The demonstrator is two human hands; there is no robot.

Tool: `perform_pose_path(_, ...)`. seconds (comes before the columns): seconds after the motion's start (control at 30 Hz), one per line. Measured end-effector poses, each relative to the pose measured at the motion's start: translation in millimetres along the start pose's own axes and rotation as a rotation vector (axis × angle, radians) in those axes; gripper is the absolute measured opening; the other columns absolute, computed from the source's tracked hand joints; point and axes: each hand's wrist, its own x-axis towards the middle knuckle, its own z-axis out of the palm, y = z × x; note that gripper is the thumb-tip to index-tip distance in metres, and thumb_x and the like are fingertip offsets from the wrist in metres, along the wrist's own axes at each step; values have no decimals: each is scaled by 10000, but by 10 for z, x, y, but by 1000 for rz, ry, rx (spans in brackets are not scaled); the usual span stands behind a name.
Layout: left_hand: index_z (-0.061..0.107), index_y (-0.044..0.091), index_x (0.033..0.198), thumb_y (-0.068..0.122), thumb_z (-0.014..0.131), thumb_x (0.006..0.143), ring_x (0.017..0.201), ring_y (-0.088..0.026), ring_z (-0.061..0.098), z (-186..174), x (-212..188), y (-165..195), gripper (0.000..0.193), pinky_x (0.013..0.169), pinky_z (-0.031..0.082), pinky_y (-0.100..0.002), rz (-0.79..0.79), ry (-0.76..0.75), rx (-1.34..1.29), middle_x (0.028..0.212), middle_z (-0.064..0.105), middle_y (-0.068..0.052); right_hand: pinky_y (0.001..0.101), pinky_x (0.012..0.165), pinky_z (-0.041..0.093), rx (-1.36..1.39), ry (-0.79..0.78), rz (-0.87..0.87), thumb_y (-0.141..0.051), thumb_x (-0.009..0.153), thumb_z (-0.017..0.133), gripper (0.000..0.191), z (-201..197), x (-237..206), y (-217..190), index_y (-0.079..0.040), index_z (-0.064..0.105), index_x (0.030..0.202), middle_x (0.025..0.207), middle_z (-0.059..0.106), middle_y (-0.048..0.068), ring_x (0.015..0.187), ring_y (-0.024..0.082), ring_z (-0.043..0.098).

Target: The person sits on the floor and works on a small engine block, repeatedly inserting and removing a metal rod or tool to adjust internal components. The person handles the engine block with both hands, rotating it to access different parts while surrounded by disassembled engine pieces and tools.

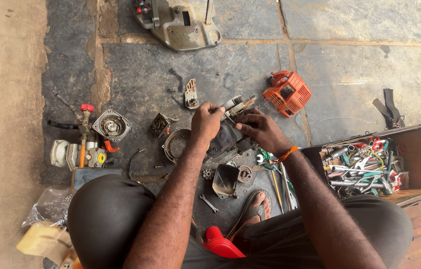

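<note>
Gripping from both sides, the left hand (205, 119) and the right hand (262, 130) are closed on a small dark engine assembly (230, 134) that is held just above the stone floor (350, 74), near the middle of the slab. The left fingers are pinched together on the metal part (239, 104) at its top, and the right fingers are curled around its right side; an orange band (287, 154) is worn on the right wrist. Directly below the hands a black cup-shaped cover (224, 180) and a round metal disc (244, 174) are laid on the floor, with a small spanner (209, 203) nearer the sandalled foot (256, 209). A coiled ring (174, 144) is seen just left of the assembly, and a round recoil housing (112, 126) lies further left beside a carburettor-like unit with a red cap (83, 144). An orange plastic shroud (286, 93) is set to the upper right of the hands. A cardboard box of tools (370, 167) is placed at the right edge of the floor, and a grey metal base (180, 22) rests at the top edge.
</note>
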Motion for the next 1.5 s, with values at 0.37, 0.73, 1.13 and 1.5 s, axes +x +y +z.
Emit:
perform_pose_path(0.37, 685, 78, 1056, 357, 683, 948, 966, -231, 716, 56, 71, -26, 299, 832, 590, -414, 17, 85, 117, 1040, 721, -87, 375, 947, 546, -117, 56, -61, -409, 1005, 616, 453, 95, 23, 12, -16, 718, 1205, 1216, 597, 100, 1126, 215, 638)
perform_pose_path(0.73, 685, 61, 1020, 285, 700, 918, 930, -210, 725, 73, 31, 38, 247, 796, 589, -383, -14, 51, -66, 1004, 737, -92, 355, 864, 526, -56, 95, -60, -390, 1000, 640, 414, 122, -36, -21, -40, 719, 1207, 1112, 571, 83, 1007, 197, 624)
perform_pose_path(1.13, 703, 85, 1060, 345, 707, 922, 993, -244, 721, 49, 40, -17, 295, 859, 584, -427, -68, 106, 59, 1052, 732, -98, 371, 808, 502, 89, 35, -96, -396, 1002, 673, 373, 81, -28, -17, -28, 736, 983, 1022, 554, 65, 949, 187, 579)
perform_pose_path(1.5, 707, 31, 1048, 410, 700, 986, 975, -314, 676, 7, -119, 81, 384, 819, 544, -474, 303, 385, 239, 1069, 691, -150, 329, 771, 557, 305, 86, 9, -394, 959, 717, 375, 9, -65, -185, -30, 741, 1046, 1059, 636, 51, 923, 143, 647)
